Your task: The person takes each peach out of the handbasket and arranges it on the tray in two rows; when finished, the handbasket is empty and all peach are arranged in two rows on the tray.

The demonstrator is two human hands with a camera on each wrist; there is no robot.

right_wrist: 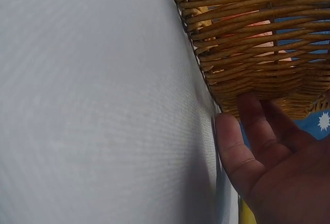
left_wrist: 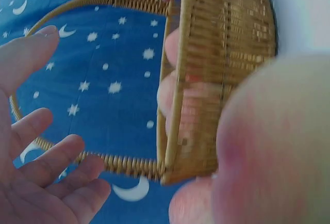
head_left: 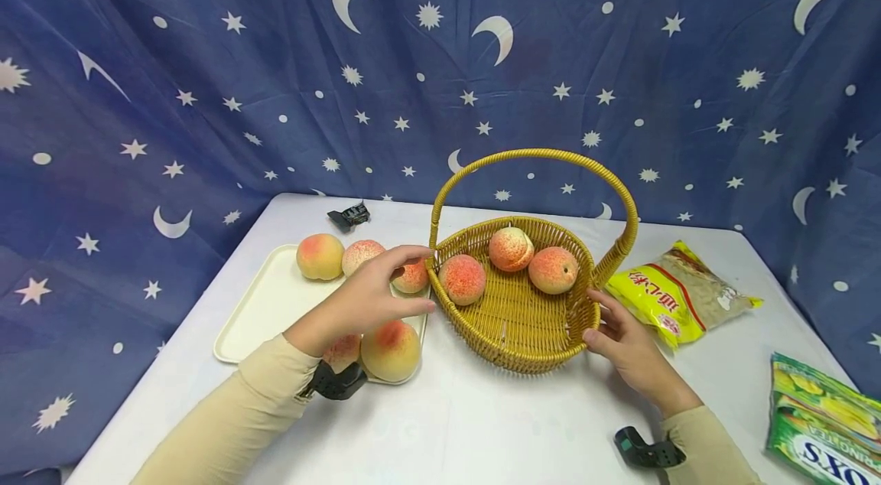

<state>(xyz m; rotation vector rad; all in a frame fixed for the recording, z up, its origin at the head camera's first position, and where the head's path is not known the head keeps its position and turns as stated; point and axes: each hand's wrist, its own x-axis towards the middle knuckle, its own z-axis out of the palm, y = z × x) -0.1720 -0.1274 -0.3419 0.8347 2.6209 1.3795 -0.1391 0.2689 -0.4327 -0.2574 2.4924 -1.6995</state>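
Three peaches (head_left: 463, 280) sit in a basket (head_left: 509, 324) between both hands (head_left: 368, 290) (head_left: 629, 343).

2 arms (head_left: 237, 408) extended, left grip (head_left: 372, 290) spread, right grip (head_left: 632, 351) loosely bent

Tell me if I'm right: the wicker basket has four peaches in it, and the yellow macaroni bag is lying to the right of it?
Almost! The wicker basket has three peaches in it, not four; the head view shows that. The yellow macaroni bag is lying to the right of it, just as you said.
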